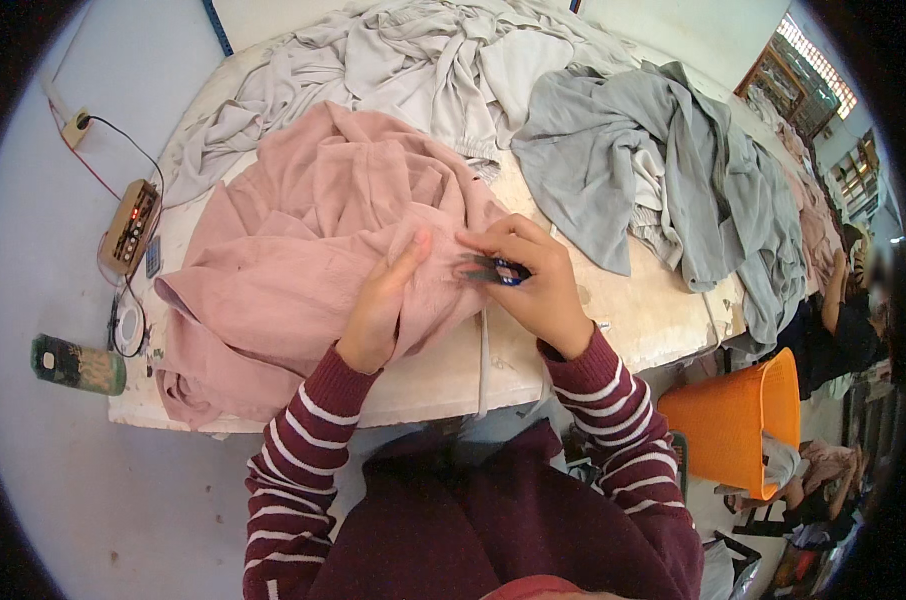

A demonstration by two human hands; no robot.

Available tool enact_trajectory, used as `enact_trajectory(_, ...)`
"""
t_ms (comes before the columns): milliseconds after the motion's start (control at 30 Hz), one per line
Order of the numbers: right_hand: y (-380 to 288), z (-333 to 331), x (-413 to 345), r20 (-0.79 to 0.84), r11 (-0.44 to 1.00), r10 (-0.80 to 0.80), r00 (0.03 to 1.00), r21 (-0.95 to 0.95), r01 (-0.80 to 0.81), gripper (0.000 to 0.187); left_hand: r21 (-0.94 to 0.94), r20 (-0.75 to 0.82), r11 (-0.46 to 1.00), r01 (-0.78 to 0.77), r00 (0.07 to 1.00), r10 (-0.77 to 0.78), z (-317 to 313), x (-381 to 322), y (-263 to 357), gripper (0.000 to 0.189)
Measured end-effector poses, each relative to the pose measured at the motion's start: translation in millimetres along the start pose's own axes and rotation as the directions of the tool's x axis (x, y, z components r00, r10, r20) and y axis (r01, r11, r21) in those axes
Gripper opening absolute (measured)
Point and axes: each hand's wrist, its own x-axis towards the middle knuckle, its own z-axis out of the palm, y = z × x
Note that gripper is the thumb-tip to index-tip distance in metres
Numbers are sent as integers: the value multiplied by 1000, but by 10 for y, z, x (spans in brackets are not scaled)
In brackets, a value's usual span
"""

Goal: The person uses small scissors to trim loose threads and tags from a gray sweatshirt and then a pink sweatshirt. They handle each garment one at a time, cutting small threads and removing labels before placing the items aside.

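A pink fabric garment point(273, 292) lies bunched on the table in front of me. My left hand point(378, 311) grips its near right part, the thumb on top and the cloth folded around the palm. In my right hand point(539, 281) is a pair of thread snips point(490, 270) with blue on the handle. The blades point left against the pink cloth and are blurred, so I cannot tell whether they touch a thread. My right thumb and index finger reach over the blades towards the fabric.
Pale grey garments point(400, 67) are heaped at the table's back. Darker grey garments point(610, 150) hang over the right edge of the table point(640, 322). An orange plastic basket point(723, 420) with cloth stands at lower right. Left are a wall-side electronic box point(131, 225) and cables. Other people work far right.
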Motion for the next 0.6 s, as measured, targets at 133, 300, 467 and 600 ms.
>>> enact_trajectory(133, 196, -48, 51, -11, 998, 47, 999, 40, -46, 20, 15, -48, 998, 53, 998, -52, -9, 0, 22, 34)
enact_trajectory(300, 232, -275, 216, -347, 987, 154, 925, 103, -125, 25, -4, -59, 998, 67, 996, -67, 35, -49, 65, 34)
enact_trajectory(467, 5, -318, -34, -221, 988, 131, 967, -51, -145, 33, 21, -62, 998, 62, 996, -61, 61, -44, 75, 35)
enact_trajectory(600, -71, -114, -296, -15, 862, 395, 919, 352, -365, 32, 7, -54, 998, 63, 997, -63, 62, -43, 63, 35)
